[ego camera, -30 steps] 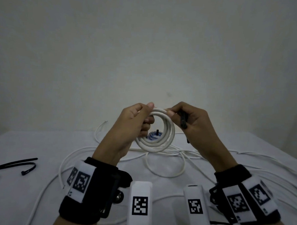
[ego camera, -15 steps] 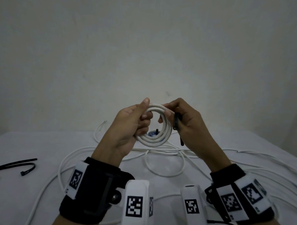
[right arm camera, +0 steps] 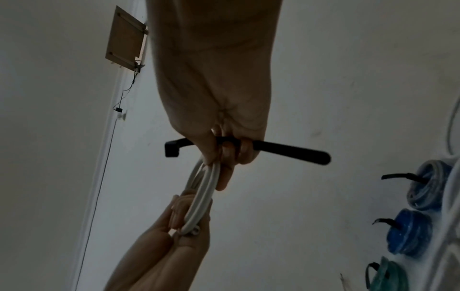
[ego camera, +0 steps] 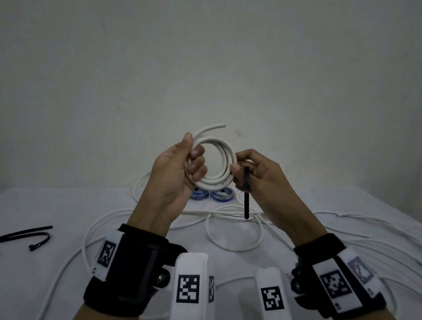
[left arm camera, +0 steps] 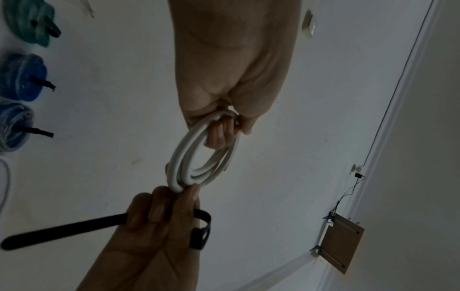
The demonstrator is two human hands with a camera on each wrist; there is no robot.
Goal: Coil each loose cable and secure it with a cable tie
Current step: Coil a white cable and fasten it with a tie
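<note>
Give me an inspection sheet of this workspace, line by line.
Surface: table under a white cloth.
Job's things: white cable coil held in the air, free end sticking up; black cable tie not yet round it.
Clutter: spare black ties at the left edge.
Grippers: left hand grips the coil; right hand holds the tie and pinches the coil's other side.
Cables: loose white cable sprawled on the cloth; tied blue coils and a teal coil by the wall.
Surroundings: plain wall; small wooden panel mounted high.
</note>
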